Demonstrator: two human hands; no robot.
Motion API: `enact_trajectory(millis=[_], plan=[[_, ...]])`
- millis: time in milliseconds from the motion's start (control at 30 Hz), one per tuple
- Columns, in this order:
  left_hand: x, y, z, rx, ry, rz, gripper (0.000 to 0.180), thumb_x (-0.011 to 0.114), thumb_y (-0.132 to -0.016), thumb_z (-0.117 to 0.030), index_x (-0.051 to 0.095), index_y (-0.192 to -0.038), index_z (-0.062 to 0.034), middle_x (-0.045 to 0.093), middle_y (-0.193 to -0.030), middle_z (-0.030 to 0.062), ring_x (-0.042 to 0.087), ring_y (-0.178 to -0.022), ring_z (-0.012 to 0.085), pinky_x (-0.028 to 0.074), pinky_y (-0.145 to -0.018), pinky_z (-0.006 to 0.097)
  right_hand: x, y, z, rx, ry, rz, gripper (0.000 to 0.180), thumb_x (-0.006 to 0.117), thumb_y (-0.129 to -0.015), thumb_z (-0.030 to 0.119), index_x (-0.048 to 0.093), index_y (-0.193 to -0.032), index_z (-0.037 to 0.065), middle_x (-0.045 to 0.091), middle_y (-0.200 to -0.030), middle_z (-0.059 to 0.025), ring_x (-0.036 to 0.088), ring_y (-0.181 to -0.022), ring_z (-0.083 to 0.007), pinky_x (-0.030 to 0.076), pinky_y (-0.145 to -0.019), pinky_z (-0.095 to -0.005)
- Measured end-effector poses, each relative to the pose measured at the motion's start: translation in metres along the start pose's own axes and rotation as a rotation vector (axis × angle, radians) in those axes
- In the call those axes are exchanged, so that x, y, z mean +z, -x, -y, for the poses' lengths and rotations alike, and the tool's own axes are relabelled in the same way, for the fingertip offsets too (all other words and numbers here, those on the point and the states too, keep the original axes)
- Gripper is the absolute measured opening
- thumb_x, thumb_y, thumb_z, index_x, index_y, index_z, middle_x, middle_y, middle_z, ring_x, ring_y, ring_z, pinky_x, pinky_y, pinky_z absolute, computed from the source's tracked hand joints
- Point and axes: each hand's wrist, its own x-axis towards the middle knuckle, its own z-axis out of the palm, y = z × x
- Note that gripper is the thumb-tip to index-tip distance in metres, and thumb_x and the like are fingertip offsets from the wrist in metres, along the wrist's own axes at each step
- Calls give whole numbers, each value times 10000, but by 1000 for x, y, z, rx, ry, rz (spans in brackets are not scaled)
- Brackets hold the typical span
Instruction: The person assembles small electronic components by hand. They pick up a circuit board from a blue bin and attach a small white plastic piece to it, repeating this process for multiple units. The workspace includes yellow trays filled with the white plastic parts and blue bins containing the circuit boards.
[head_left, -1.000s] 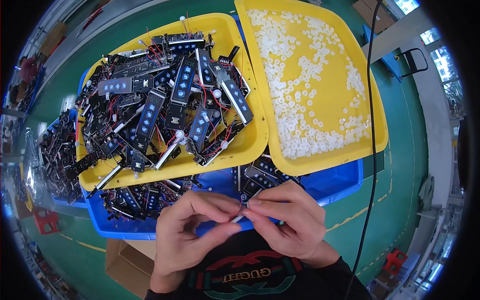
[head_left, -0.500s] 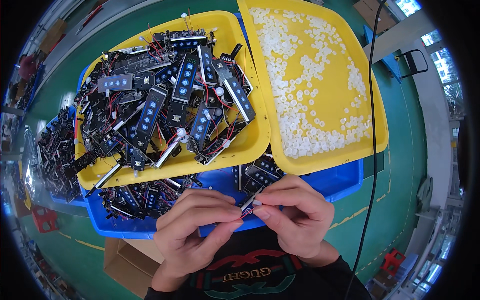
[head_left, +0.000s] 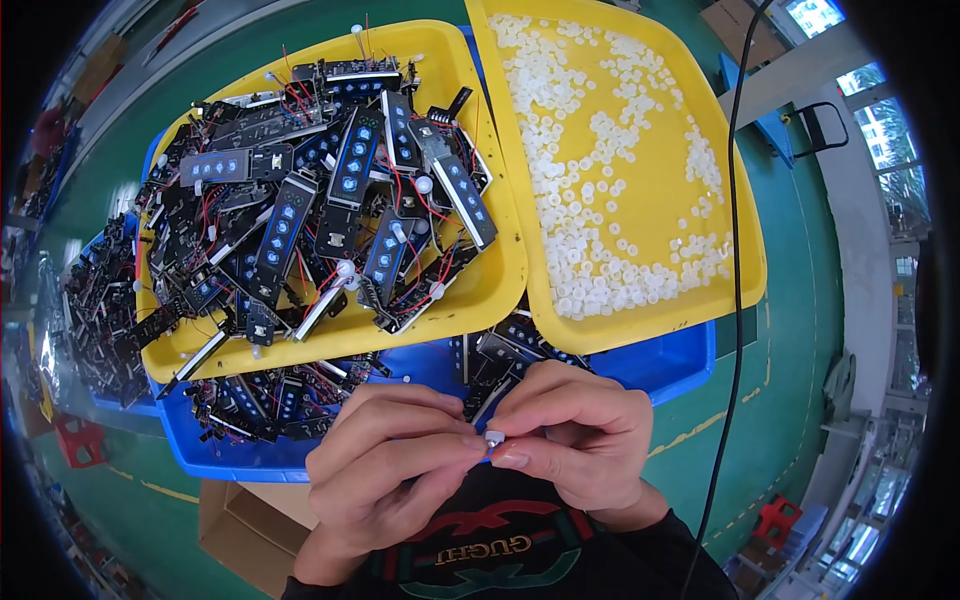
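In front of my chest both hands meet fingertip to fingertip. My right hand (head_left: pixel 585 440) is closed, thumb and index finger pinching a small white plastic cap (head_left: pixel 494 437). Just under the cap shows a tiny silver part (head_left: pixel 491 449). My left hand (head_left: pixel 390 460) is closed too, its fingertips pressed together against that silver part; its wires are hidden by the fingers. Beyond the hands, a yellow tray (head_left: pixel 515 290) holds a heap of black circuit boards (head_left: pixel 355 165) with blue-lit icon panels and thin red wires. Some wires end in white caps.
To its right, a second yellow tray (head_left: pixel 655 215) carries many loose white caps (head_left: pixel 590 290). Beneath both is a blue bin (head_left: pixel 670 375) with more boards. A black cable (head_left: pixel 737 250) hangs down at the right. An open cardboard box (head_left: pixel 240 525) stands below left.
My hands have come closer together and a little lower. The white cap now sits upright between the fingertips, and the red wire seen earlier is covered. The whole view has shifted slightly.
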Motion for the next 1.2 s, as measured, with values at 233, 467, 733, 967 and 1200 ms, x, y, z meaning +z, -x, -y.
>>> enact_trajectory(millis=[233, 467, 733, 967, 1200], plan=[[-4, 1, 1, -113, 123, 57, 194, 782, -693, 3, 697, -867, -15, 680, -828, 99, 665, -788, 266, 517, -707, 333, 1, -1, -2, -111, 115, 41, 229, 752, -760, -33, 708, -978, 24, 636, -861, -61, 523, -620, -66, 398, -511, -200], [-2, 0, 3, -130, 233, 74, 187, 778, -712, 9, 684, -871, -20, 694, -810, 89, 676, -797, 253, 514, -715, 325, 6, 0, -6, -274, 180, 14, 230, 742, -727, -54, 677, -942, -7, 632, -816, -92, 539, -591, -110, 421, -491, -219], [-1, 2, 3, -132, 278, 57, 226, 788, -701, 19, 672, -891, -15, 699, -812, 92, 679, -787, 251, 513, -718, 320, 11, 5, -7, -388, 327, -41, 183, 722, -735, 6, 609, -877, -13, 620, -732, -103, 617, -582, -191, 506, -512, -263], [-2, 2, 8, -127, 339, 90, 264, 804, -695, 1, 670, -923, -10, 685, -875, 133, 669, -844, 261, 534, -752, 337, 13, 7, -9, -424, 360, -93, 183, 714, -741, -3, 610, -890, -24, 626, -729, -105, 609, -573, -180, 499, -499, -267], [-4, 3, -2, -138, 195, 101, 353, 830, -648, 26, 684, -967, -12, 671, -935, 145, 662, -823, 232, 538, -700, 300, 10, 13, -5, -233, 172, -159, 223, 738, -740, -38, 625, -932, -38, 646, -818, -124, 630, -674, -175, 504, -575, -253]])
